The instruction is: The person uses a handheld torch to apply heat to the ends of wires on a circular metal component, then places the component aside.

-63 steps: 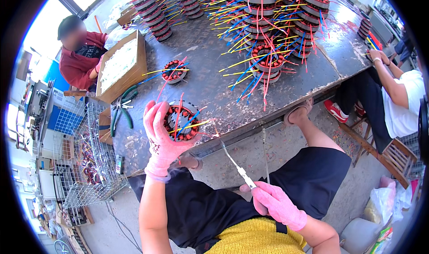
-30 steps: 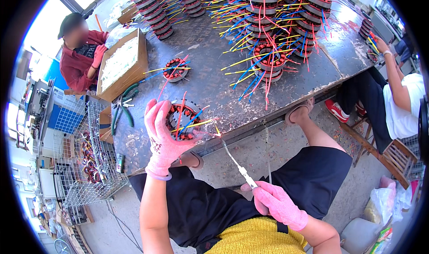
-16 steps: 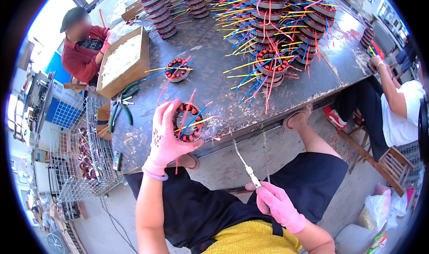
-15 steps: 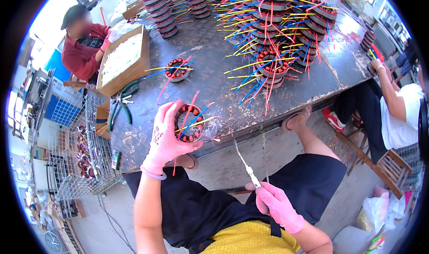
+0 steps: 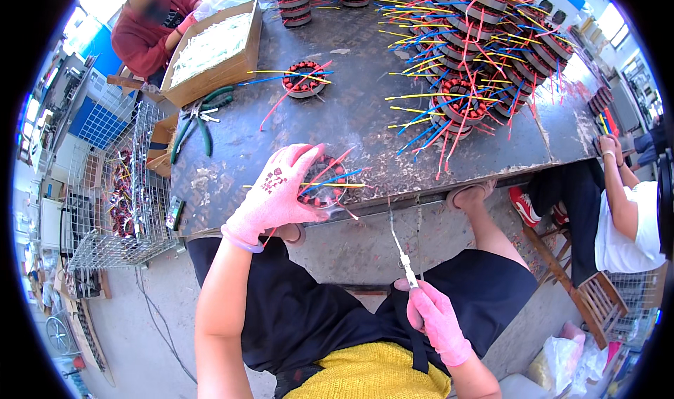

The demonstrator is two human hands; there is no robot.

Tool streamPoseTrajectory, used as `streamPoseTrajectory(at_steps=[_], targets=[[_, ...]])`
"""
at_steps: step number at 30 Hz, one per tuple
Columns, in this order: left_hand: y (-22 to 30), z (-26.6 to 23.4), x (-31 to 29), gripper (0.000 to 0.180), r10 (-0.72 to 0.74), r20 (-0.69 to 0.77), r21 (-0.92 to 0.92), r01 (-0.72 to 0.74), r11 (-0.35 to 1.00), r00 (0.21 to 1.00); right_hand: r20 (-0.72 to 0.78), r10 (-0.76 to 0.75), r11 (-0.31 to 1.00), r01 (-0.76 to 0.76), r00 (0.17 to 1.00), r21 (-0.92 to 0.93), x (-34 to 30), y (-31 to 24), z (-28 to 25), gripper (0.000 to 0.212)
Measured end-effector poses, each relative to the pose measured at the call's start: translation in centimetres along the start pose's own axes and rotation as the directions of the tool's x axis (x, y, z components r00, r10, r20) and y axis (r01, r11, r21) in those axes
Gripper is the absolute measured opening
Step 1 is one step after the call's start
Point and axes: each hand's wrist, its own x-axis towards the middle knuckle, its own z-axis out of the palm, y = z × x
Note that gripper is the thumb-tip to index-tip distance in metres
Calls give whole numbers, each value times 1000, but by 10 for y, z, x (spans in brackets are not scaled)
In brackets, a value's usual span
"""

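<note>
My left hand (image 5: 277, 188), in a pink glove, holds a round motor stator (image 5: 324, 181) up over the table's near edge. Red coils line its ring, and red, blue and yellow wires stick out to the right. Part of the stator is hidden behind my fingers and palm. Lower right, over my lap, my right hand (image 5: 439, 322), also gloved, is closed round a slim tool with a white handle and a long thin metal rod (image 5: 397, 234). The rod points up toward the table edge, apart from the stator. Its exact kind is unclear.
A single stator (image 5: 305, 79) lies on the dark table (image 5: 239, 181). Tall stator stacks (image 5: 463, 104) stand behind. Green-handled pliers (image 5: 203, 121) lie beside a carton (image 5: 210, 44) of white pieces. A wire basket (image 5: 116, 209) stands left. People sit at left (image 5: 144, 41) and right (image 5: 625, 223).
The view has shifted, moving the tabletop up in the picture. My left hand has turned the stator slightly, its back now facing up more. My right hand keeps its grip on the tool.
</note>
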Motion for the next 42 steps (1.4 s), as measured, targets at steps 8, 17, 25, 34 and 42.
streamPoseTrajectory(at_steps=[8, 17, 25, 34, 42], targets=[[2, -6, 3, 99, -83, 11, -168, 83, 982, 997, -45, -63, 997, 65, 997, 47, 0, -2, 0, 38], [7, -22, 0, 97, -80, 63, -425, 99, 900, 995, -113, -128, 989, 118, 985, -92, 0, -7, -1, 39], [7, -22, -2, 96, -95, 100, -438, 129, 890, 990, -152, -172, 978, 151, 973, -141, 5, 1, 4, 41], [-2, -14, -3, 96, 41, -15, -112, -42, 993, 999, -48, -72, 996, 69, 996, -53, 2, -3, 3, 41], [-2, -8, 3, 95, 45, 60, 38, -47, 998, 997, 36, 1, 1000, 0, 999, -23, 9, 4, 5, 38]])
